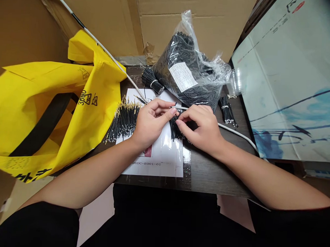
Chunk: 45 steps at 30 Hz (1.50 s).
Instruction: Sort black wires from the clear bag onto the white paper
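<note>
Over the printed sheet, my left hand (153, 117) is closed in a pinch, and a small dark end of what looks like a short black wire shows at its fingertips. My right hand (201, 125) is just beside it, thumb and index finger bent together; what lies between them is too small to make out. Left of my left hand is a pile of short black wires (124, 120) with gold-coloured tips at the far end. A second pile of black wires (176, 129) lies partly hidden under my right hand.
Behind my hands stands a clear plastic bag (189, 73) full of black wires. Tied wire bundles (153, 81) flank it. A yellow bag (101, 88) is on the left, a pale printed box (292, 81) on the right. A white cable (113, 57) crosses the table (214, 173).
</note>
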Motion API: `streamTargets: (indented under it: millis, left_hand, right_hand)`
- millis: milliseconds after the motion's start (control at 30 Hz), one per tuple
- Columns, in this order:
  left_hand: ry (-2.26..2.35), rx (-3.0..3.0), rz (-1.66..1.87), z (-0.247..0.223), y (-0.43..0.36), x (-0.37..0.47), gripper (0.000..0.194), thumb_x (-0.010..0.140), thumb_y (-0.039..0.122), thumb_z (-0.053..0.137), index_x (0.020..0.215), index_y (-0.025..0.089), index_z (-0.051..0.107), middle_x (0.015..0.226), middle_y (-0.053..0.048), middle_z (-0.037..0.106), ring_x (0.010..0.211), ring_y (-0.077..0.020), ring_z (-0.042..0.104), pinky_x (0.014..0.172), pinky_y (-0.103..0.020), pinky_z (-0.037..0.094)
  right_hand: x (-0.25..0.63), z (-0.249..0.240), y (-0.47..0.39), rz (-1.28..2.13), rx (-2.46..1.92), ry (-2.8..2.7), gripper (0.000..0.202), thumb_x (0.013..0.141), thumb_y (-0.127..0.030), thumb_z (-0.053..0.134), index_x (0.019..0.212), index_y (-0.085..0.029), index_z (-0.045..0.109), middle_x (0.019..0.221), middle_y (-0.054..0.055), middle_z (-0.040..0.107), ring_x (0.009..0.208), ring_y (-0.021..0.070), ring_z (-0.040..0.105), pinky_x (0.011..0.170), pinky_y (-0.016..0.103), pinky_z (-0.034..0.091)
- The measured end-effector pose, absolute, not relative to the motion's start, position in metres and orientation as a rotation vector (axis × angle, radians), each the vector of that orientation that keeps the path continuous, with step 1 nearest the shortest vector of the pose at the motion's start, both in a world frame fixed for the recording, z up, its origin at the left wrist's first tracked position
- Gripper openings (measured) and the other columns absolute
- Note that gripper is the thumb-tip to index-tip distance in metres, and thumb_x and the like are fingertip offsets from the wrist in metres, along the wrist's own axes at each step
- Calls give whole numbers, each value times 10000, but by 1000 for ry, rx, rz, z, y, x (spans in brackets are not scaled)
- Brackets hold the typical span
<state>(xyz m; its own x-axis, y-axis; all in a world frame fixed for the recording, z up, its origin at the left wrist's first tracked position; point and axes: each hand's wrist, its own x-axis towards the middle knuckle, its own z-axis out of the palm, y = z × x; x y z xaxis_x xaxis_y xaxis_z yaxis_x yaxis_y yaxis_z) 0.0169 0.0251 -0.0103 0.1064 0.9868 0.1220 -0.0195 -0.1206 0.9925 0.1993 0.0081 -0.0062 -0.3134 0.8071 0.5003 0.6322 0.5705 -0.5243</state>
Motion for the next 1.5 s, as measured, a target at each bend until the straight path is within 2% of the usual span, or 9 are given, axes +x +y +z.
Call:
streamTargets:
  millis: [333, 667, 1100, 1200, 1367, 1500]
  left_hand:
    - [1023, 1303, 1143, -11, 25, 17, 231, 810, 326, 823, 936, 154, 733, 904, -53, 786, 818, -114, 739, 787, -217, 574]
    - [997, 1298, 1080, -8, 25, 19, 319, 764, 407, 847, 903, 141, 741, 859, -76, 793, 801, -154, 750, 787, -271, 597]
    - [1006, 1325, 1039, -11, 27, 17, 322, 755, 392, 857, 909, 134, 741, 864, -78, 785, 780, -145, 736, 756, -260, 591]
    - [979, 1351, 1027, -11, 27, 17, 279, 775, 359, 845, 920, 143, 744, 860, -64, 782, 771, -132, 728, 740, -241, 579]
    - [979, 1382, 994, -8, 27, 17, 252, 890, 371, 731, 1016, 154, 751, 835, -54, 765, 694, -102, 677, 653, -216, 535]
    - [1058, 1366, 1029, -5, 29, 16, 299, 963, 403, 621, 1131, 182, 733, 876, -53, 758, 551, -68, 543, 517, -207, 447]
  right_hand:
    - [206, 6, 5, 490, -1199, -2092, 157, 912, -233, 621, 763, -183, 631, 721, -28, 644, 688, 119, 588, 804, 323, 381]
    - [210, 7, 4, 523, -1216, -2147, 144, 903, -240, 629, 772, -184, 649, 703, -38, 640, 667, 106, 578, 780, 303, 375]
    - [210, 9, 5, 586, -1268, -2105, 99, 844, -208, 643, 748, -183, 642, 676, -44, 614, 641, 102, 551, 755, 289, 375]
    - [209, 8, 5, 598, -1238, -2101, 83, 803, -168, 642, 723, -182, 625, 653, -51, 600, 621, 97, 542, 737, 280, 373]
    - [208, 6, 4, 606, -1237, -2095, 85, 785, -158, 638, 707, -181, 615, 649, -59, 596, 626, 93, 545, 754, 282, 372]
    - [207, 6, 6, 595, -1303, -2063, 95, 787, -176, 635, 696, -181, 608, 645, -56, 590, 628, 96, 537, 755, 292, 364]
